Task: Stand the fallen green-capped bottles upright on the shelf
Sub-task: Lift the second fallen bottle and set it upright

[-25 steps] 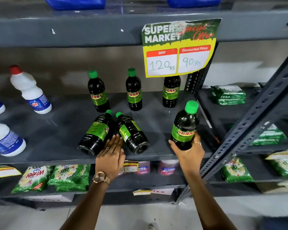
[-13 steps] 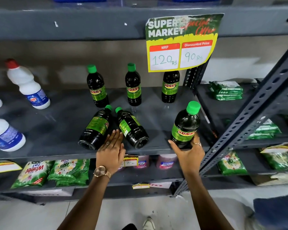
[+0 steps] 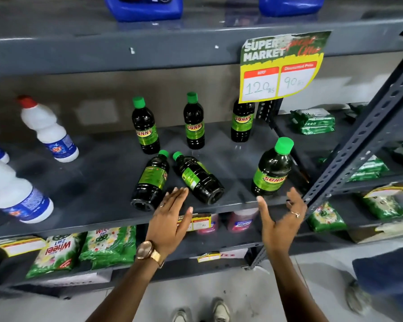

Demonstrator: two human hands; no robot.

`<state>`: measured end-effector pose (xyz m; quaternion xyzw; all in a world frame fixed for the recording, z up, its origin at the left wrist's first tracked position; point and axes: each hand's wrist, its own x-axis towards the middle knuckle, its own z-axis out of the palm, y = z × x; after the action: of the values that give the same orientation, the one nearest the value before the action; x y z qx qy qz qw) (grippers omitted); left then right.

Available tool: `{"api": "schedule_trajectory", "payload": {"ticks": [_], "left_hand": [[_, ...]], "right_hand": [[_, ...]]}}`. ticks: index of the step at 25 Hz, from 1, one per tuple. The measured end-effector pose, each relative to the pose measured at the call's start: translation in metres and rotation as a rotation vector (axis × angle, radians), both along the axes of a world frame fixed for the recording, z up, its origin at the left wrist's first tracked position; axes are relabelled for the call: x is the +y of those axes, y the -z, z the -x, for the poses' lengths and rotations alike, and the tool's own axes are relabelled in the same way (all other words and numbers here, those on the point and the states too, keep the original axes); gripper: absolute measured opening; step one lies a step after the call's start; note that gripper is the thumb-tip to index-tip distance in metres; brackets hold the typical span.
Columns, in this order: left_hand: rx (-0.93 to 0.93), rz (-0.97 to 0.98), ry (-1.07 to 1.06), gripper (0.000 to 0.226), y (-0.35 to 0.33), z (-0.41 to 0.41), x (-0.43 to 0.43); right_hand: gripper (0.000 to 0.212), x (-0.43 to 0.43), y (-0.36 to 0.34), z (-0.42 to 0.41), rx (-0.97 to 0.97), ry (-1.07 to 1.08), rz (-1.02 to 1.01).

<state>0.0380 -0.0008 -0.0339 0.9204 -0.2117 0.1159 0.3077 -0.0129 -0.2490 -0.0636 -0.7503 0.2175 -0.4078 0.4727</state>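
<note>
Head view. Fallen green-capped bottles: two (image 3: pixel 152 181) (image 3: pixel 198 179), lying side by side at shelf (image 3: pixel 98 182) front, caps rearward, still to be stood. Front-right bottle (image 3: pixel 272 169): upright, now released. Right hand (image 3: pixel 280 218): drawn back just below it, fingers spread, holding nothing. Left hand (image 3: pixel 170 219): open, empty, lifted off the fallen pair, fingertips near their bases. Upright at rear: three more bottles (image 3: pixel 146 126) (image 3: pixel 194 122) (image 3: pixel 242 122). Labels: "SUNNY". Sign (image 3: pixel 282 66): "SUPER MARKET", "MRP 120", discounted "90". Packets below (image 3: pixel 58 249): "Wheel".

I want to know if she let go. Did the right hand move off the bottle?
Yes. The right hand has pulled back toward the shelf edge, open, no longer wrapped around the upright bottle.
</note>
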Motion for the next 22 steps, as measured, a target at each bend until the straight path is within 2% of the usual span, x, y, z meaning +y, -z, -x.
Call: {"api": "schedule_trajectory", "payload": {"ticks": [2,3,4,6,9,10,11,13,16,19,22], "left_hand": [[-0.121,0.008,0.101,0.049,-0.017,0.001,0.026],[-0.177,0.012,0.104,0.047,-0.024,-0.005,0.039],[-0.221,0.014,0.082,0.045,-0.030,-0.014,0.053],[-0.241,0.027,-0.010,0.040,-0.038,-0.037,0.081],[-0.101,0.026,-0.159,0.037,-0.034,-0.079,0.120],[-0.039,-0.008,-0.185,0.037,-0.029,-0.093,0.131],[0.023,-0.052,-0.206,0.039,-0.024,-0.104,0.138],[0.120,-0.148,-0.242,0.043,-0.010,-0.117,0.144],[0.146,-0.266,-0.235,0.048,0.015,-0.121,0.140],[0.120,-0.316,-0.241,0.052,0.025,-0.127,0.142],[0.108,-0.291,-0.225,0.052,0.025,-0.130,0.145]], "right_hand": [[0.036,0.034,-0.011,0.010,-0.063,-0.111,0.158],[0.026,0.049,-0.024,0.003,-0.050,-0.215,0.234],[0.026,0.062,-0.038,-0.013,-0.011,-0.306,0.303],[0.045,0.078,-0.069,-0.059,0.222,-0.412,0.369],[0.093,0.082,-0.099,-0.119,0.936,-0.578,0.316],[0.100,0.083,-0.101,-0.127,1.104,-0.624,0.341],[0.099,0.085,-0.098,-0.132,1.190,-0.654,0.378],[0.078,0.086,-0.088,-0.137,1.143,-0.626,0.380],[0.056,0.086,-0.069,-0.133,0.872,-0.448,0.253],[0.061,0.093,-0.053,-0.134,0.426,-0.300,0.030],[0.073,0.107,-0.043,-0.144,0.157,-0.271,-0.155]]}}
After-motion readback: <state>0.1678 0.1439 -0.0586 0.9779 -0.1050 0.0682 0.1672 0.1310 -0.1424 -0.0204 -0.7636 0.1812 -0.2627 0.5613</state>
